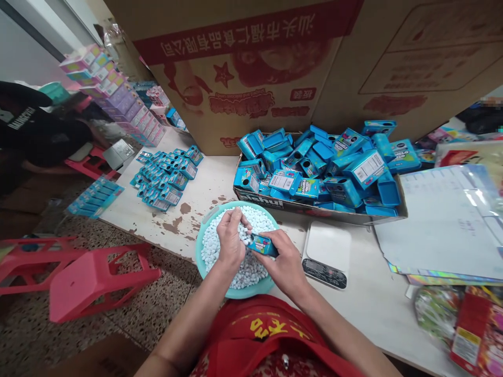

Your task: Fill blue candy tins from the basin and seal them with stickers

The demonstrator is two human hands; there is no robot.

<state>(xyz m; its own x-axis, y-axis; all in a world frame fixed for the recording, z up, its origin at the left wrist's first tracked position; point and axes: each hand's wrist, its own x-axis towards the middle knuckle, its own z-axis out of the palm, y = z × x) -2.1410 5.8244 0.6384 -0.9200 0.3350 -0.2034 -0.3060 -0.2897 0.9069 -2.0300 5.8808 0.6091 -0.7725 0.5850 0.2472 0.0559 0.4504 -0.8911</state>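
Note:
My right hand (287,263) grips a small blue candy tin (262,244), tilted on its side with its open end facing left. At that end, the curled fingers of my left hand (231,235) are closed around some small white candies (244,232), a few of which show between the fingers and the tin. Both hands are above a round mint-green basin (201,225), which holds a heap of the same white candies (212,251) at the table's near edge.
Behind the basin, a low carton (322,213) is heaped with blue tins. Rows of tins (167,178) stand at the left. A white scale (328,243) lies right of the basin, near plastic-covered sheets (440,225). A tall cardboard box (251,78) rises behind; red stools (90,285) stand left.

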